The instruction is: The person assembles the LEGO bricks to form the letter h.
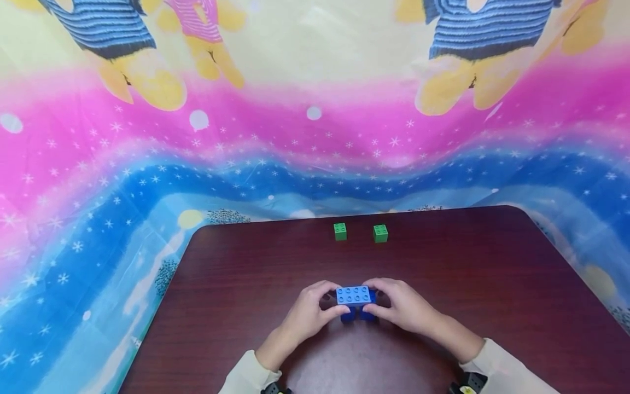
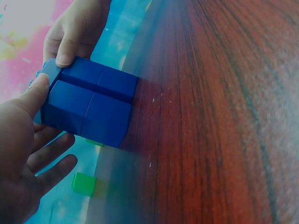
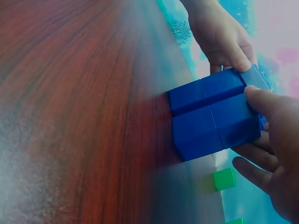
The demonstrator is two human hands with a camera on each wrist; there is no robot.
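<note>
A light blue building brick [image 1: 353, 295] with several studs lies across two side-by-side columns of dark blue bricks [image 2: 70, 105]. Each column is two bricks tall and stands on the table, with a narrow gap between them. My left hand [image 1: 307, 312] pinches the left end of the light blue brick, thumb on its near side and fingers behind. At the other end my right hand [image 1: 406, 306] grips in the same way, thumb near the top of the right column [image 3: 198, 133]. The far fingers are partly hidden by the bricks in the wrist views.
Two small green bricks, a left one [image 1: 340, 231] and a right one [image 1: 380, 233], stand apart near the table's far edge. The dark wooden table [image 1: 246, 257] has rounded far corners. A colourful printed cloth [image 1: 315, 148] hangs behind it.
</note>
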